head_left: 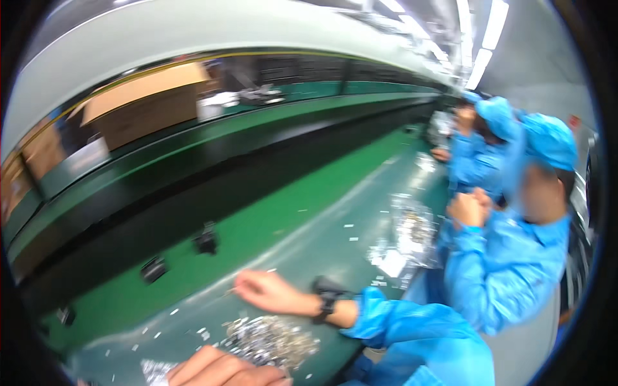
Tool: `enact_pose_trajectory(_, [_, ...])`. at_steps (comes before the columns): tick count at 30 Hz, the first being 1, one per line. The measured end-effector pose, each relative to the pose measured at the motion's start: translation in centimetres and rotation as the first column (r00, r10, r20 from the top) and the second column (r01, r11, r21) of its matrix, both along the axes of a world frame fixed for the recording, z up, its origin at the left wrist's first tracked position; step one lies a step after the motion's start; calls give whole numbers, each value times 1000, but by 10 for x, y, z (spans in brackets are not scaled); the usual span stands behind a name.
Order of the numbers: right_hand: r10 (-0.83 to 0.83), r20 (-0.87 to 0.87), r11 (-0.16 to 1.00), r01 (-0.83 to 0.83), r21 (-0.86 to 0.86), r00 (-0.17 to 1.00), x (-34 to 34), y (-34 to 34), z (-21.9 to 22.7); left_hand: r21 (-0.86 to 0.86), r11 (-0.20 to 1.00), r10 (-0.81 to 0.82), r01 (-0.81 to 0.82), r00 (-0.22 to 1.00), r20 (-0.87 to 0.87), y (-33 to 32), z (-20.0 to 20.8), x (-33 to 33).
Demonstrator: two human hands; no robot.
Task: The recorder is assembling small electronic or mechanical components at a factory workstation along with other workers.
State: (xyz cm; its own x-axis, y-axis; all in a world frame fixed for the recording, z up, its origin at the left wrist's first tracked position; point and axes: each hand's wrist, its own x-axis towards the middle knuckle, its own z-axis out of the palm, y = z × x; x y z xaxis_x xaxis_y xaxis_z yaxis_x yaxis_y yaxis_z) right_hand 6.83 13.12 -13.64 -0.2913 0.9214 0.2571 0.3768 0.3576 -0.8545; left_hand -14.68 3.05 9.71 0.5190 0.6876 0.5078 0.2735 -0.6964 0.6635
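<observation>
My left hand [222, 371] is at the lower edge with its fingers bent and pressed together; its palm side and whatever it may hold are hidden. Beside its fingertips lies a patch of clear plastic with small pale bits [153, 369]. My right hand [269, 291], at the end of a blue sleeve with a black wristwatch [329, 300], hovers near the mat's far edge. Its fingers are curled closed, slightly blurred, and anything pinched in them is too small to name. Between the two hands spreads a pile of small shiny metal parts [273, 340].
A dark green mat [335, 248] carries scattered white slips and a clear bag of metal parts [415, 231]. Two black objects [153, 269] sit on the green surface beyond. Co-workers in blue [508, 257] sit along the right; a cardboard box [151, 106] stands on a shelf.
</observation>
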Motion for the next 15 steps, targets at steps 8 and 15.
enact_pose_trajectory(8, [-43, -137, 999, 42, -7, 990, 10, -18, -8, 40, 949, -317, 314, 943, 98, -15, -11, 39])
enact_pose_trajectory(15, [-12, -133, 999, 16, 30, 991, 3, -8, -8, 167, 950, -298, 262, 922, 249, -19, -18, 38])
